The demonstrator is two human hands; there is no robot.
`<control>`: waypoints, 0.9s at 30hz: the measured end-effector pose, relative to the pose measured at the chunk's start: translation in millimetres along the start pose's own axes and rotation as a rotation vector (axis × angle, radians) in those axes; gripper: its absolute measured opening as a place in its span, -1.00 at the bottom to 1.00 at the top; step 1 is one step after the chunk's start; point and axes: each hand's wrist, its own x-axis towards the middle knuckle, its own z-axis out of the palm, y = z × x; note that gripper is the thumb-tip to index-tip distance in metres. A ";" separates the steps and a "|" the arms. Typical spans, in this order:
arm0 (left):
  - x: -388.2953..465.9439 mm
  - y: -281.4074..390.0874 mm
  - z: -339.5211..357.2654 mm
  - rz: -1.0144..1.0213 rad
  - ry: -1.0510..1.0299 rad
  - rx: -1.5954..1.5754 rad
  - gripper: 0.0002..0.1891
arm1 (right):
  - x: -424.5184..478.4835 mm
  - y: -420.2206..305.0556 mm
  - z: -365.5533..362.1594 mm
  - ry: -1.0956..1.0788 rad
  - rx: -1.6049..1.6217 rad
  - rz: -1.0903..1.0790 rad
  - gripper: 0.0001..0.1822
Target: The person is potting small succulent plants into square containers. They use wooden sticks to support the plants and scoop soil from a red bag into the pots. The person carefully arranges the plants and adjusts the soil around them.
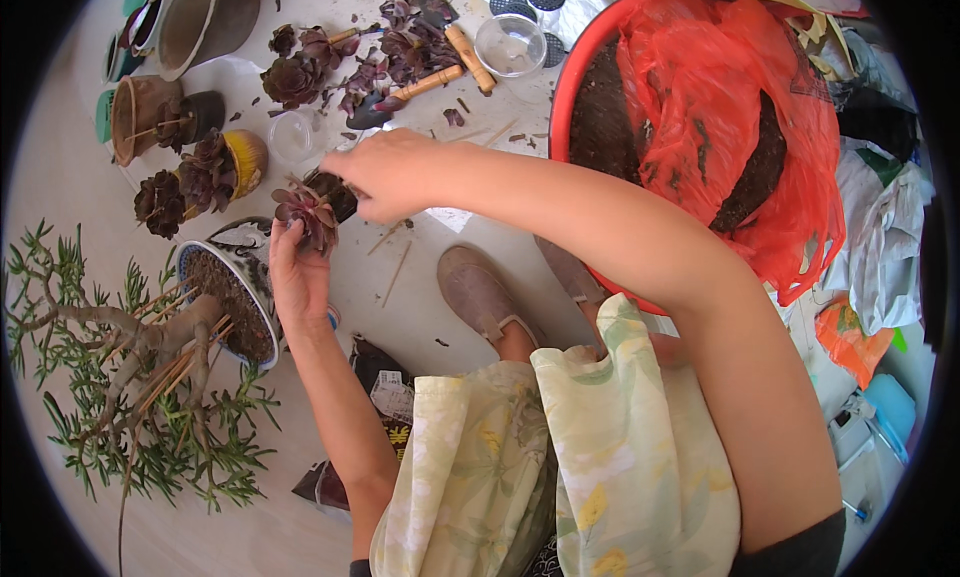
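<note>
My left hand (300, 273) holds the rosette of a dark red succulent (307, 217), its fingertips beneath the leaves. Just behind the rosette is a small black plant pot (332, 190), seemingly lying on its side. My right hand (386, 173) is at this pot's far end, with fingers bent over it; what the fingertips grip is hidden. A clear plastic cup (291, 136) stands beyond the rosette. Farther off lie cut succulent rosettes (294, 80) and a small trowel with a wooden handle (427, 83).
A red basin (561, 96) with soil and a red plastic bag (697, 89) stands at the right. At the left are a potted jade-like succulent (199, 325), a yellow pot (247, 160) and a brown pot (139, 119). Thin sticks and dry leaves lie on the tile floor.
</note>
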 end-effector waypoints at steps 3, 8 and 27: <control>0.9 -2.0 2.5 0.012 0.008 0.000 -0.62 | -2.5 8.0 -5.1 0.175 0.206 -0.011 -0.74; -0.3 -2.0 3.6 0.030 0.050 0.007 -0.63 | -16.4 -1.5 -35.0 0.491 0.263 -0.262 -0.68; 0.3 -7.5 0.0 0.048 0.063 0.014 -0.62 | -5.7 -38.3 -30.0 0.350 0.282 -0.428 -0.80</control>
